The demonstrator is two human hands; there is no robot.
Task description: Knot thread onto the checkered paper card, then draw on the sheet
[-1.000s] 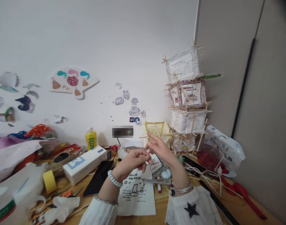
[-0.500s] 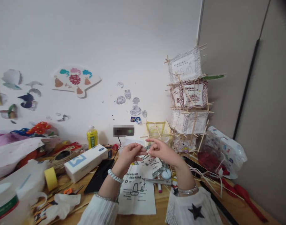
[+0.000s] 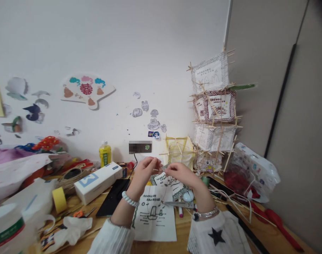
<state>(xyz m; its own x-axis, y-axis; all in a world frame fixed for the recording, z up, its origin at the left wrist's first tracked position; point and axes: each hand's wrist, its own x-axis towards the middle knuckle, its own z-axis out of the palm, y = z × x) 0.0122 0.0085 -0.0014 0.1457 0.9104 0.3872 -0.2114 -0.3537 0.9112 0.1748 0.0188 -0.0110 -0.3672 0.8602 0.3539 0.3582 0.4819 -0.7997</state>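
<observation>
My left hand [image 3: 149,168] is raised over the table with thumb and fingertips pinched together. Facing it across a small gap, my right hand [image 3: 180,172] also pinches, its fingers curled. Whatever lies between the fingertips is too fine to make out. Below them is a white paper [image 3: 155,225] with a boat drawing and handwritten characters. Partly behind my hands lies another drawn sheet [image 3: 174,183] with a dark checked border. Scissors [image 3: 180,204] rest by the papers, with a marker [image 3: 180,212] beside them.
A tall stick-and-paper lantern tower [image 3: 214,106] stands at the back right, next to a yellow stick frame [image 3: 179,146]. Leftward are a white box [image 3: 97,183], a black tablet-like slab [image 3: 113,197], yellow tape [image 3: 59,200] and a drink bottle [image 3: 105,155]. White cables [image 3: 237,201] lie right.
My right hand's raised index finger has come down into a pinch. A gap between the two hands shows more clearly now. The view has shifted slightly.
</observation>
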